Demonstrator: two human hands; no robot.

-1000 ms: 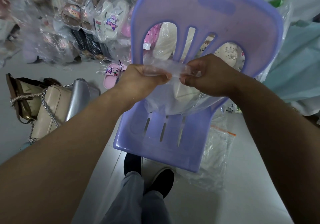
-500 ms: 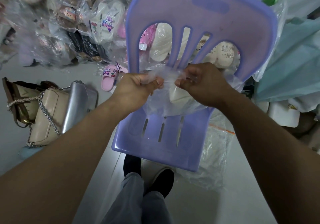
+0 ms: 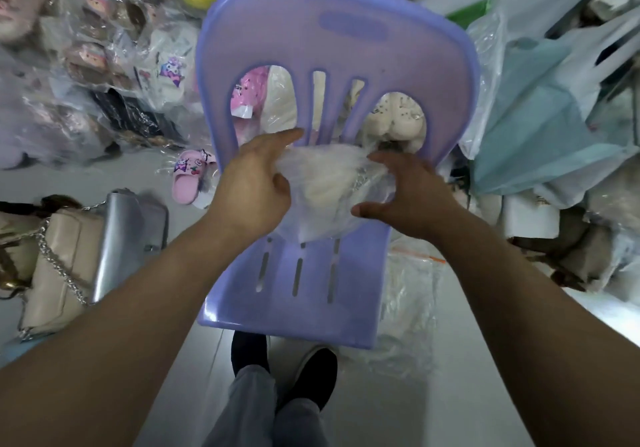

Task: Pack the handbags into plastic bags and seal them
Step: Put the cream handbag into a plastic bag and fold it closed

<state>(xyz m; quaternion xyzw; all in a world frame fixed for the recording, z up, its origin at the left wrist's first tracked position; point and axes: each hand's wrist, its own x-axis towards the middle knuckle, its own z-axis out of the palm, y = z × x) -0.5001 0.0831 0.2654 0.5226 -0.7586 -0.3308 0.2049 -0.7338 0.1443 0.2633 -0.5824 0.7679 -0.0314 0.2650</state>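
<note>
Looking down, we see a lavender chair whose seat carries the clear plastic bag, which lies between our hands with a cream handbag inside it. Our left hand rests open against the bag's left edge. Our right hand, fingers spread, touches its right side. Left of our left hand, a beige handbag and a silver handbag sit on the floor.

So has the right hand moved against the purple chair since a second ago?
Yes. The right hand dropped from the backrest slats of the chair toward its seat, fingers now spread over the plastic bag.
</note>
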